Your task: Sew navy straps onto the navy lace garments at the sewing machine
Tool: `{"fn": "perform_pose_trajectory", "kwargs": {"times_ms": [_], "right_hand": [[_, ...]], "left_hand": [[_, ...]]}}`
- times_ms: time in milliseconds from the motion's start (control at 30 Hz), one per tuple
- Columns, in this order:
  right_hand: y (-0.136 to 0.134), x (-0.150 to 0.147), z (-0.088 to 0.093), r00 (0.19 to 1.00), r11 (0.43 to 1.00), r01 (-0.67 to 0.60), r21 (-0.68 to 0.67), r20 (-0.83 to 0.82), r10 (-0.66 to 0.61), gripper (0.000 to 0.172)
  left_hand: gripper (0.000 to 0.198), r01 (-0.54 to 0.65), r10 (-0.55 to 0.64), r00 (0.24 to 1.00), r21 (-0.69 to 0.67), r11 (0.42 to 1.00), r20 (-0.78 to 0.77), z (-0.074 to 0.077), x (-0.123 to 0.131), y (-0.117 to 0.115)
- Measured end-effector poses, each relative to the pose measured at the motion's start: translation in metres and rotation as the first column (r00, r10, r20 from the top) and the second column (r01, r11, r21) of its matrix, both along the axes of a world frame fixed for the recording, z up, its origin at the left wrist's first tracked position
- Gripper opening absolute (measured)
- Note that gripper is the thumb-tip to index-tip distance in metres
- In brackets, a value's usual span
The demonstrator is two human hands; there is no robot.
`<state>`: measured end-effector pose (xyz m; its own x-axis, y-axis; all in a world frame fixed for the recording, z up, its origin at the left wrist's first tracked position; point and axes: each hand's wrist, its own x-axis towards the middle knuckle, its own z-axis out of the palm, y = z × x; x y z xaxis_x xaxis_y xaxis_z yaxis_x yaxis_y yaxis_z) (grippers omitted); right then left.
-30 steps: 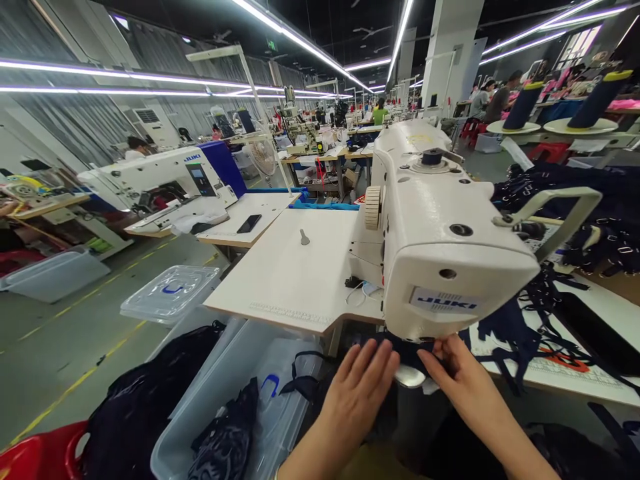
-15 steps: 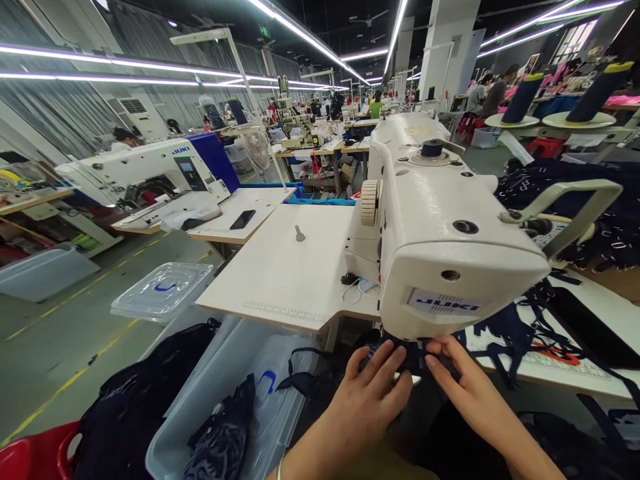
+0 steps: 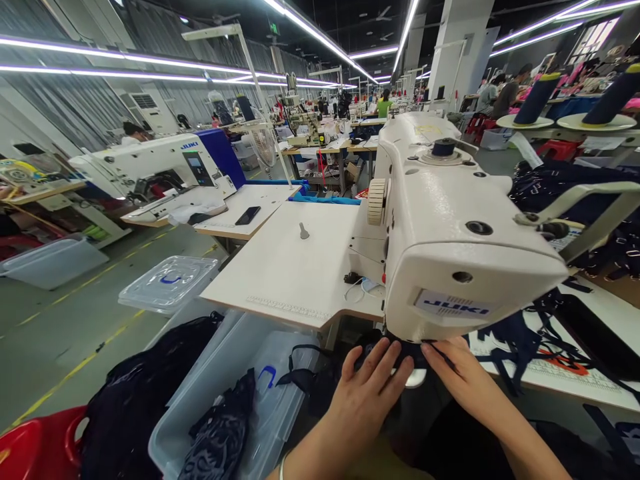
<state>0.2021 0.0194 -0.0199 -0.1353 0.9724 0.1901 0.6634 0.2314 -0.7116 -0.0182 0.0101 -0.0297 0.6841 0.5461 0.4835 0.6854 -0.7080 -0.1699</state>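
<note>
My left hand (image 3: 365,387) lies with spread, fairly flat fingers on a dark navy garment (image 3: 411,355) under the head of the white sewing machine (image 3: 470,267). On the other side of the sewing spot, my right hand (image 3: 463,373) pinches the garment's edge. Its fingertips are partly hidden beneath the machine head. The needle and the stitching cannot be seen. A bit of the machine's white bed (image 3: 416,379) shows between the hands. Dark straps (image 3: 300,373) hang off to the left.
To the left, a clear plastic bin (image 3: 165,433) holds dark lacy garments (image 3: 225,427). The white tabletop (image 3: 280,267) bears a small grey metal piece (image 3: 304,231). Dark straps (image 3: 510,347) and a black phone-like slab (image 3: 595,340) lie at right. A red stool (image 3: 40,440) stands lower left.
The view has shifted slightly, so the scene sits a little further right. My right hand has moved closer in, its fingers further under the machine head. The left hand stays on the garment.
</note>
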Motion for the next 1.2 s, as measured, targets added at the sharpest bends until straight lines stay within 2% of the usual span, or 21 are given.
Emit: {"fn": "perform_pose_trajectory", "kwargs": {"times_ms": [300, 533, 767, 1200], "right_hand": [[0.003, 0.001, 0.0, 0.999, 1.0, -0.023, -0.015, 0.046, 0.024, 0.03], [0.001, -0.001, 0.006, 0.987, 0.999, -0.035, 0.03, 0.156, 0.03, 0.026], [0.001, -0.001, -0.003, 0.988, 0.996, -0.053, 0.071, 0.145, 0.043, 0.023], [0.0, -0.002, -0.005, 0.984, 0.994, -0.018, 0.108, 0.179, -0.001, 0.026]], "left_hand": [[0.039, -0.021, 0.021, 1.0, 0.019, 1.0, -0.013, -0.001, 0.001, 0.001], [0.037, -0.001, -0.001, 0.998, 0.03, 1.0, 0.067, 0.0, 0.003, 0.002], [0.039, 0.025, -0.024, 0.996, -0.008, 1.0, 0.085, -0.001, 0.001, 0.005], [0.038, 0.048, -0.043, 0.995, -0.054, 0.997, 0.091, 0.003, 0.0, 0.005]]}}
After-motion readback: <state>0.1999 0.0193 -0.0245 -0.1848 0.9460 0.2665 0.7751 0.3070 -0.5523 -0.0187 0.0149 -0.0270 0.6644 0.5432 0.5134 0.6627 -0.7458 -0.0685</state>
